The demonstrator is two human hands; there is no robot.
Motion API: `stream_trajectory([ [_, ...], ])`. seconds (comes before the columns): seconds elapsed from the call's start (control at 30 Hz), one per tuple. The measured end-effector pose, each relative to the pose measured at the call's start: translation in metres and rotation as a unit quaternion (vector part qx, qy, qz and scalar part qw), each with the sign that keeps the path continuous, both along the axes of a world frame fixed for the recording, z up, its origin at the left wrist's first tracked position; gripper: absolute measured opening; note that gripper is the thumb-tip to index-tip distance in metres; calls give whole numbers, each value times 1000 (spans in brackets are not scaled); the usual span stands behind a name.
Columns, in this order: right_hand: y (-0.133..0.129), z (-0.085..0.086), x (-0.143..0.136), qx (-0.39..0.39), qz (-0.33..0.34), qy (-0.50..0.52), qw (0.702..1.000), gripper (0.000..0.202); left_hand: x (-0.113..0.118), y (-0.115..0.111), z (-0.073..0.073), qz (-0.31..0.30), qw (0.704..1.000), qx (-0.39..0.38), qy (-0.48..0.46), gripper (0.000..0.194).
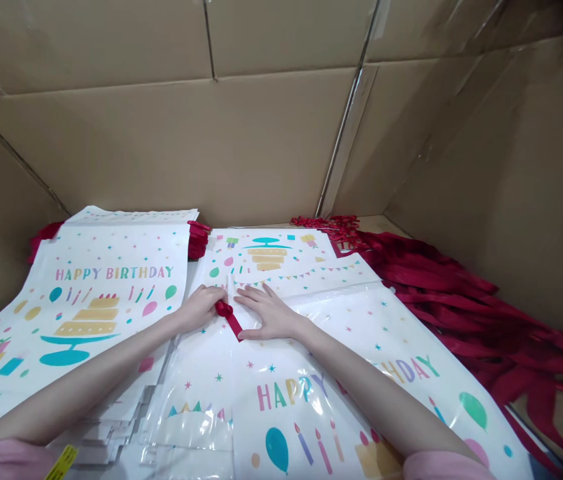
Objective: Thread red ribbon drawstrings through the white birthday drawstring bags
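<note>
My left hand (201, 308) is closed on a short dark red ribbon (231, 320), bunched or knotted near its fingers. My right hand (268, 312) lies flat with fingers spread on a white birthday-printed sheet, its thumb by the ribbon's loose end. Under both hands is a pile of these glossy sheets (306, 347), perhaps plastic bags, printed with colourful letters, candles, balloons and a cake. Left of my left hand stands another stack of the printed sheets (126, 300), with red ribbon (198, 240) sticking out at its upper sides.
A large heap of dark red ribbons (441, 287) lies on the right, with small knotted red pieces (331, 230) behind the middle pile. Tall cardboard walls (176, 147) enclose the back and both sides. A yellow tag (62, 463) shows by my left sleeve.
</note>
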State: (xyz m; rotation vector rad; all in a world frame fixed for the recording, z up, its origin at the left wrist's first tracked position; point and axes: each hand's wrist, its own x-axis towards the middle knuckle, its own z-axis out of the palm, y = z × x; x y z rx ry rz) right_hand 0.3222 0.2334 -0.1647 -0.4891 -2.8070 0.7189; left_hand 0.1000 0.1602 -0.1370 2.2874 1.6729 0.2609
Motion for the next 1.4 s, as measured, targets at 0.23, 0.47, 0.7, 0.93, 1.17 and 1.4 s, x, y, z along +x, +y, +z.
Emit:
stream_trajectory([
  [0.23, -1, -2, 1, 8, -1, 13, 1000, 86, -18, -2, 2, 1, 998, -54, -32, 10],
  [0.47, 0, -3, 0, 11, 1, 12, 1000, 86, -2, 1, -4, 13, 998, -10, -54, 18],
  [0.7, -1, -3, 0, 9, 1, 14, 1000, 85, -13, 4, -7, -2, 997, -26, -73, 12],
  [0.93, 0, -5, -1, 15, -2, 14, 1000, 85, -1, 10, -13, 9, 998, 6, -70, 17],
  [1.17, -3, -3, -6, 15, -6, 16, 1000, 85, -15, 2, -10, 18, 992, 17, -126, 16],
  [1.4, -19, -6, -47, -9, -12, 23, 1000, 88, -34, -40, 11, 29, 996, 32, -78, 41],
])
